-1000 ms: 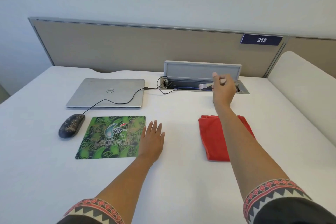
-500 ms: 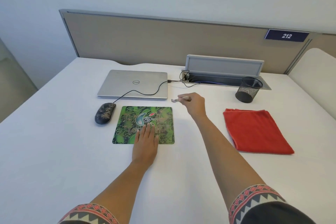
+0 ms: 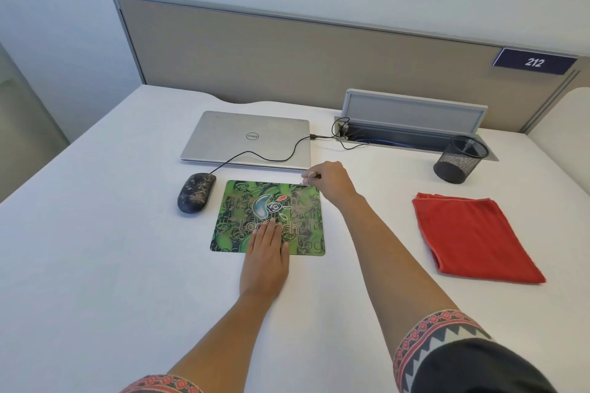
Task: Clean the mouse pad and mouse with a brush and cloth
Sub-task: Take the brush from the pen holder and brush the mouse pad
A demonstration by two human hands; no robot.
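The right hand (image 3: pixel 329 180) has come in from just off the pad a moment ago and now sits right at the far right corner of the mouse pad (image 3: pixel 242 201). It was up by the mesh cup (image 3: pixel 458 159) a second back. Its fingers are curled around the brush (image 3: pixel 309 175). Only a pale bit of the brush pokes out on the left of the fist, so I can't say whether the bristles are touching down yet.

The left hand (image 3: pixel 266 252) hasn't shifted. It lies flat with its fingers straight and close together, pressing the near edge of the pad onto the tabletop (image 3: pixel 95 265).

Here's what matters for the stroke. The speckled grit on the pad lies left of the brush and towards the person, so I'd expect a sweep pulled down and across from that corner. The pinning hand sits in the near half, and the sweep would want to stop short of those fingertips.

The mouse (image 3: pixel 195 192) is dusty too. It rests just beyond the pad's left edge with its long axis running away from the person, its cable trailing back over the closed laptop (image 3: pixel 249 137). It's nearer the left hand than the brush hand.

The red cloth (image 3: pixel 472 236) lies folded well off to the right, untouched.
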